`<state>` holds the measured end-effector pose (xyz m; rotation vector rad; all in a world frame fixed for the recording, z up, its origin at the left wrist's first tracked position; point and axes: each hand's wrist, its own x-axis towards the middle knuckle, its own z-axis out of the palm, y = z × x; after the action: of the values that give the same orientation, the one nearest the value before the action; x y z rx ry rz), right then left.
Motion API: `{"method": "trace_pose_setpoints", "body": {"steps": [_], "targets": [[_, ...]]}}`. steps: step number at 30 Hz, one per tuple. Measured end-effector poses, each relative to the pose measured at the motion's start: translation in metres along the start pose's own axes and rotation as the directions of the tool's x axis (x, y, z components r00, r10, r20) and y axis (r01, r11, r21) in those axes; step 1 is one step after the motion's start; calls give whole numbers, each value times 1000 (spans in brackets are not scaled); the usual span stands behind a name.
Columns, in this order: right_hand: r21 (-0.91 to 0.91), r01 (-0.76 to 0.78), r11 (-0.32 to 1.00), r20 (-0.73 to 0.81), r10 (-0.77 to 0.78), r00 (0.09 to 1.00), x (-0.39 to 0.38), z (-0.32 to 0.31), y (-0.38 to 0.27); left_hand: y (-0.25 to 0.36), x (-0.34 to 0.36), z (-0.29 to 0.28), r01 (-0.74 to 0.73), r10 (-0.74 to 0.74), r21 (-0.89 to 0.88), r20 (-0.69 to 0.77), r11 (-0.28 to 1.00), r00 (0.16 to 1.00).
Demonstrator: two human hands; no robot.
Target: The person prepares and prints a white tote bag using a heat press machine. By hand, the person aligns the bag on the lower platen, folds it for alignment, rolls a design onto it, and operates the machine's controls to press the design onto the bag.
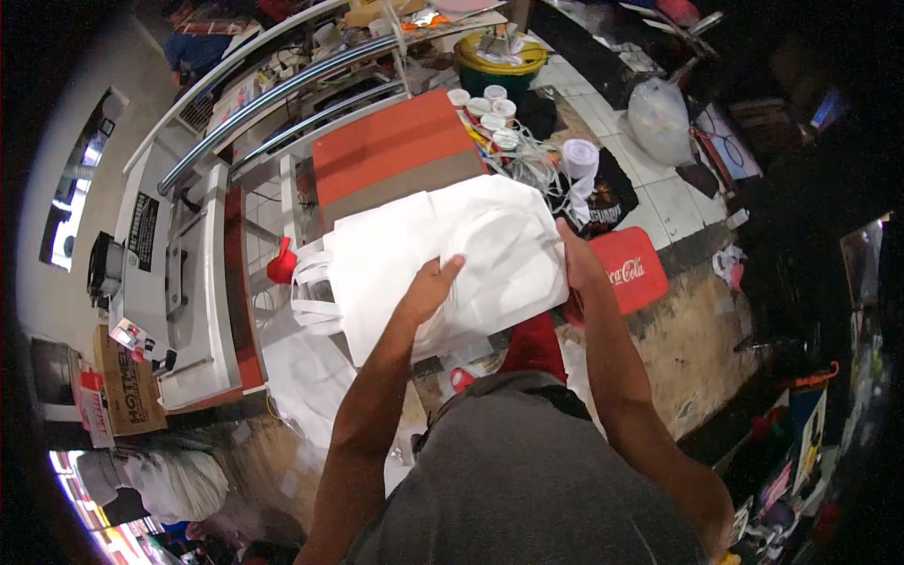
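My left hand (433, 287) is closed on a stack of white fabric bags (386, 264), its thumb lying over the top one near the middle. At the stack's right edge, my right hand (576, 254) grips the bags, some fingers hidden by fabric. Looped white handles (313, 292) hang off the stack's left end. Behind the bags lies a board with an orange-red top (386, 141). A red plastic seat top (629, 266) is beside my right hand, and more white fabric (301, 395) hangs lower left.
A white machine (141, 282) and metal rails stand left, cardboard boxes (122, 386) below. Behind are white rolls (579, 155), tangled straps, a yellow-rimmed tub (499, 66) and a bulging plastic sack (657, 122). Another person (188, 52) is at upper left. Clutter fills the right side.
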<state>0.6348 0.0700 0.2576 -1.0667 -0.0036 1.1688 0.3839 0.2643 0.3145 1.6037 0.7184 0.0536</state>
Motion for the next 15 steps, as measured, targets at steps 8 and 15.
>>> {"method": "trace_pose_setpoints", "body": {"steps": [8,15], "targets": [[-66,24,998,-14,-25,1000,-2,3,3,5,-7,0,129,-130,-151,9,980,992],[-173,60,983,-27,-66,997,0,-1,5,-7,3,-2,7,18,185,-132,983,991]]}}
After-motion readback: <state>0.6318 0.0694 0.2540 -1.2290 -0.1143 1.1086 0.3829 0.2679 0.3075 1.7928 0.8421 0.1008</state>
